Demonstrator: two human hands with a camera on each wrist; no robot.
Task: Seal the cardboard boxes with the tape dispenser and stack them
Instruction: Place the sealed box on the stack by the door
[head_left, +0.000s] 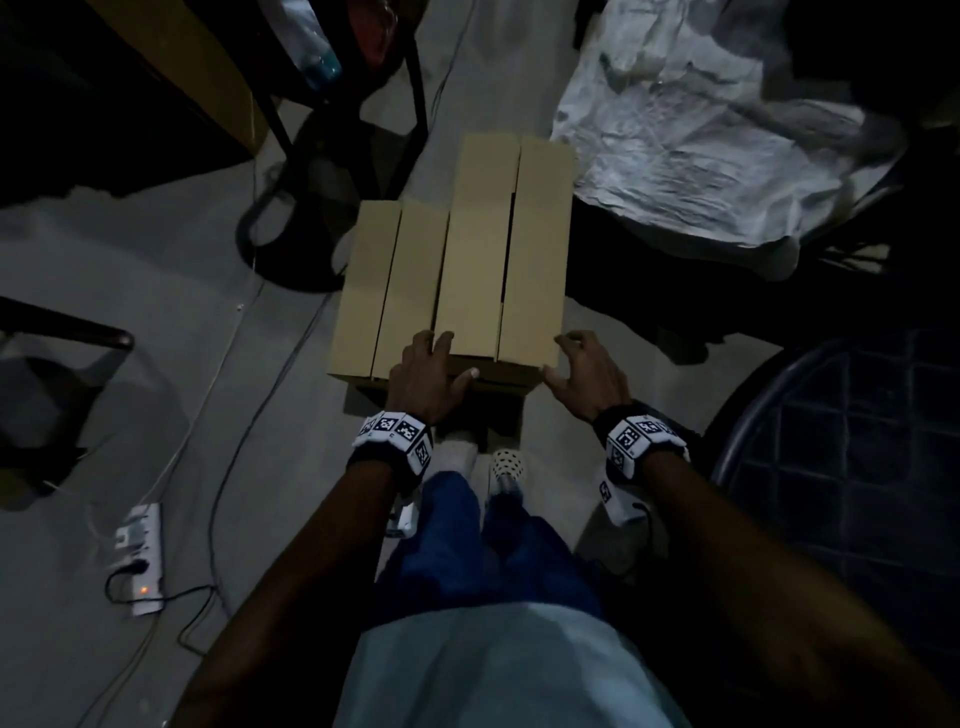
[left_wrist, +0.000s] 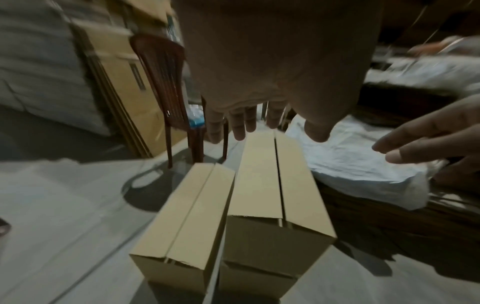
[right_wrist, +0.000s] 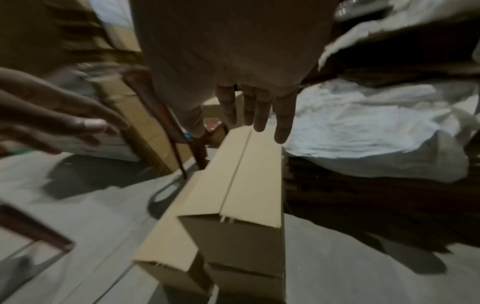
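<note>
Stacking step, by my judgement. Long box (head_left: 506, 244) sits atop another on floor, shorter box (head_left: 387, 286) beside. Left hand (head_left: 426, 371) and right hand (head_left: 584, 376) spread-fingered, gripping nothing. Seams untaped; next needs tape dispenser, unseen.

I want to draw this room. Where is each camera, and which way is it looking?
Head: on the head, looking down at two stacked boxes; both arms, legs show.
Left wrist: looking along the left hand over the boxes.
Right wrist: looking along the right hand, same way.
Shared: boxes, white sheet, each other's fingers.
</note>
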